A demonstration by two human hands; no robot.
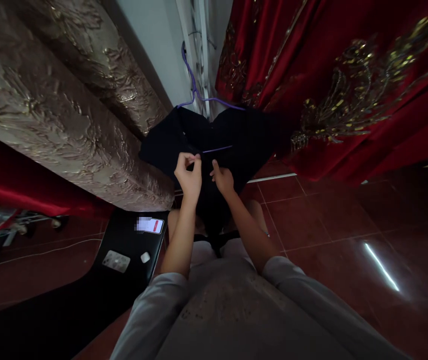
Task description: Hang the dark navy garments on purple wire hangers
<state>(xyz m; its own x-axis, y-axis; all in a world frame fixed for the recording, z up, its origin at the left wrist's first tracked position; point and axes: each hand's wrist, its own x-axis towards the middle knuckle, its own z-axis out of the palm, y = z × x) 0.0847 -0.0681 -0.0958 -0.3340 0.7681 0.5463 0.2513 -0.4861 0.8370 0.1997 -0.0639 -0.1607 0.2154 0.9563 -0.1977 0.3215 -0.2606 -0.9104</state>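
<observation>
Head view: person seated, grey short-sleeved shirt [236, 315], both bare hands up at a dark navy, near-black cloth garment [244, 140] spread on a slim purple hanger [194, 90]. Garment sits front and centre, its lower part running down between the knees; hanger's top bar shows above the cloth, a short purple length of it also shows lower down, just above the hands. Hook end is up beside a white metal rack [203, 45]; can't tell if it's hooked on. Left hand [189, 172]: thumb and index tips together at the garment's front, making a loop; too dark to tell if cloth is pinched between them. Right hand [222, 179]: just beside it, apart from the left, index extended toward the cloth, other fingers curled; can't tell if it grips anything. Left side: beige-pink crinkled curtain [74, 115] with metallic sheen, and below it a black smooth-topped bench [134, 245] carrying a phone with lit screen [155, 226], a pale phone lying camera side up [116, 261] and a small white rounded case [145, 257], all apart. Right side: deep red curtain [259, 45] with gold sequin motif [349, 100]. Floor is dark red tile [330, 215], with a bright light streak on it at right.
</observation>
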